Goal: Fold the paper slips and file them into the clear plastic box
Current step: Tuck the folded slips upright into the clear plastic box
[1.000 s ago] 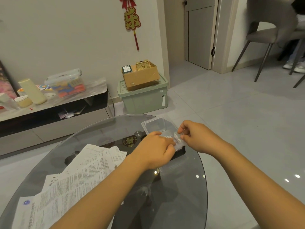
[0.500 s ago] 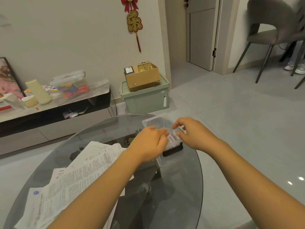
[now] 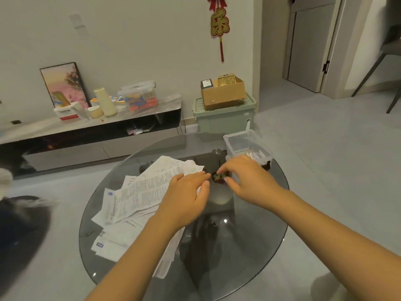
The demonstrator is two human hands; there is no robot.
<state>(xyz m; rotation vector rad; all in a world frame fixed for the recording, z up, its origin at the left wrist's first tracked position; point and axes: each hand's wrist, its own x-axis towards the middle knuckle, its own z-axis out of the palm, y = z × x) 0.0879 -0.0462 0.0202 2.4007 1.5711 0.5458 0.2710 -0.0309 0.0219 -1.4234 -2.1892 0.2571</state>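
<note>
Paper slips [image 3: 138, 196] lie spread on the glass table [image 3: 260, 246], left of the clear plastic box [image 3: 245, 142] holding folded slips. Left hand [image 3: 184, 196] hovers loosely open over the slips' edge; right hand [image 3: 247, 181], fingers relaxed, holds nothing.

Both bare forearms reach out away from the person. The left hand [image 3: 186, 196] lies flat, fingers relaxed. The right hand [image 3: 249, 179] is loosely curled, palm down.
</note>
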